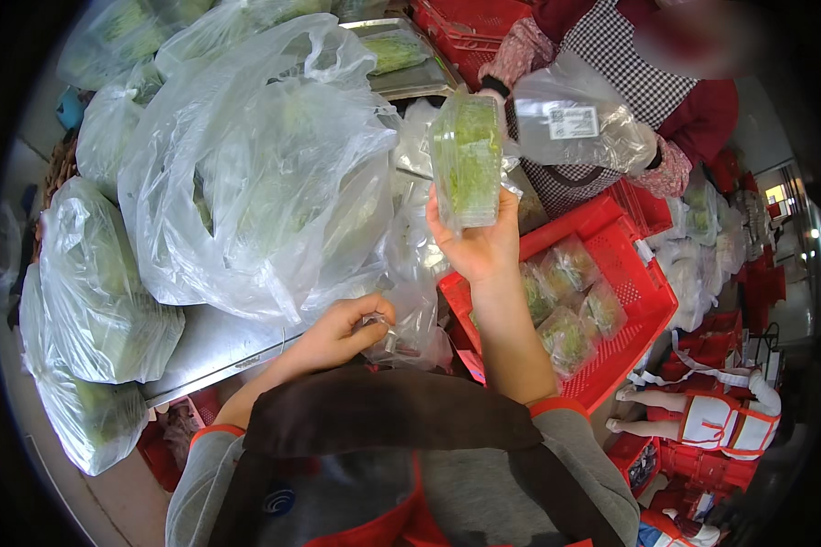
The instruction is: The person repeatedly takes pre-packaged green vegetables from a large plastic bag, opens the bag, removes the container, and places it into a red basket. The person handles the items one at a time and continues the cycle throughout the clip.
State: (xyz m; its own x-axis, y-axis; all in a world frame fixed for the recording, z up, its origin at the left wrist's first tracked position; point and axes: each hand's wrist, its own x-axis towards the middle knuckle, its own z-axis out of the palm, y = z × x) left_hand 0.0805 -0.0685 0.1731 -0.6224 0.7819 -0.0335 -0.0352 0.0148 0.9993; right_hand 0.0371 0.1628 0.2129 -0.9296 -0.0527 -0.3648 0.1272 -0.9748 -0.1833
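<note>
Raised over the table, my right hand (482, 246) grips a clear plastic package of pale green frilly leaves (466, 161) by its lower end. Lower down, close to my body, my left hand (349, 331) pinches the edge of a clear plastic bag (410, 335) between thumb and fingers. That bag lies crumpled at the table's edge among other clear bags (414, 229). A large translucent bag of greens (267, 171) stands beyond my left hand. Under my right forearm is a red crate (629, 273) holding several bagged greens (568, 335).
Several more bags of greens (96, 287) crowd the left side of the metal table (219, 342). Across from me a co-worker holds a labelled clear bag (568, 116). A metal tray (414, 75) with a package of greens stands at the back. Other people and red crates are at right.
</note>
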